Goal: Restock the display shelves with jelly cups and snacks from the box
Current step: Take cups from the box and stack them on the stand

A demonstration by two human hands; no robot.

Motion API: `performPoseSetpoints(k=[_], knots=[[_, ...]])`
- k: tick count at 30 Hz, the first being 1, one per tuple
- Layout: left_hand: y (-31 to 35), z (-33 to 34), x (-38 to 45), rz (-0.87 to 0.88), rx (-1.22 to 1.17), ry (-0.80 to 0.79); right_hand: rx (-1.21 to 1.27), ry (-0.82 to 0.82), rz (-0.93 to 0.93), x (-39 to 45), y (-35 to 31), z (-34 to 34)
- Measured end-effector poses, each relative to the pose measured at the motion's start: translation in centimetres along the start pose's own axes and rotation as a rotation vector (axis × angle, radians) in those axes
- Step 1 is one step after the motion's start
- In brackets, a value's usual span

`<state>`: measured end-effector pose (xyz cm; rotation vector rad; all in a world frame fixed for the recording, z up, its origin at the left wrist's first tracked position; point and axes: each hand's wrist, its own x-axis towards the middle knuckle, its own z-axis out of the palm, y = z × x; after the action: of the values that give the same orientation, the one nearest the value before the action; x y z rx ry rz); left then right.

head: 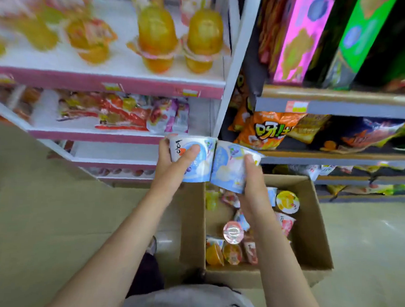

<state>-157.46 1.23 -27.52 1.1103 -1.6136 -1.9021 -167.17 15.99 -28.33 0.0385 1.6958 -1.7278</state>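
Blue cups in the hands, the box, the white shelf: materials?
Blue cups, one in the left hand, one in the right hand: probably thin plastic under a glossy printed wrap; light sheen, crisp print.
Box: corrugated cardboard, matte brown, folded flaps.
White shelf: likely painted metal, smooth thin uprights; blur leaves it open.

Above and to the right of the hands, an orange snack bag [265,130] carries large white Korean lettering, seemingly "야!". The blue-and-white cup [192,158] gripped by the left hand [173,162] bears dark Korean script, too blurred to read. Shelf price tags are illegible.
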Motion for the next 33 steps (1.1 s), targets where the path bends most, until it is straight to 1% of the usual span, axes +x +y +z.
performPoseSetpoints(k=[2,4,7,11,13,15,17,21,22,24,25,27,29,31,33], knots=[[4.5,-1.5,0.9,0.088,0.034,-0.011,-0.008,0.050,-0.132,-0.5,-4.0,2.8],[8.8,-3.5,1.9,0.182,0.030,-0.024,-0.066,0.072,-0.286,-1.2,-7.4,5.8],[13.9,-7.6,2.9,0.289,0.038,-0.032,-0.141,0.023,-0.473,-2.5,-11.2,10.3],[17.9,-12.9,5.2,0.384,0.032,0.004,-0.235,-0.064,-0.585,-2.8,-14.3,15.4],[19.5,-14.8,6.8,0.433,0.030,-0.001,-0.320,-0.065,-0.628,-2.1,-15.9,17.6],[20.9,-16.3,8.6,0.525,0.030,-0.016,-0.341,-0.059,-0.672,-1.3,-17.6,19.7],[22.1,-17.9,10.7,0.599,0.071,0.015,-0.353,-0.017,-0.738,-0.2,-19.1,21.7],[24.0,-20.2,14.7,0.700,0.112,0.128,-0.371,0.097,-0.873,2.8,-22.5,25.5],[24.3,-20.6,15.3,0.715,0.134,0.145,-0.374,0.088,-0.890,3.7,-23.2,26.4],[24.2,-21.3,16.4,0.701,0.179,0.150,-0.457,0.022,-0.872,5.4,-24.4,28.0],[23.9,-21.6,16.9,0.680,0.199,0.151,-0.537,0.012,-0.842,6.5,-24.6,28.6],[23.1,-22.1,17.8,0.648,0.206,0.151,-0.709,0.062,-0.778,8.9,-24.7,29.4],[22.5,-22.3,18.4,0.606,0.178,0.144,-0.826,0.108,-0.731,10.8,-24.5,29.8],[22.0,-22.4,18.6,0.560,0.188,0.126,-0.938,0.079,-0.687,12.3,-24.3,29.8],[21.3,-22.5,18.8,0.557,0.231,0.106,-1.123,0.037,-0.626,13.2,-24.0,29.5]])
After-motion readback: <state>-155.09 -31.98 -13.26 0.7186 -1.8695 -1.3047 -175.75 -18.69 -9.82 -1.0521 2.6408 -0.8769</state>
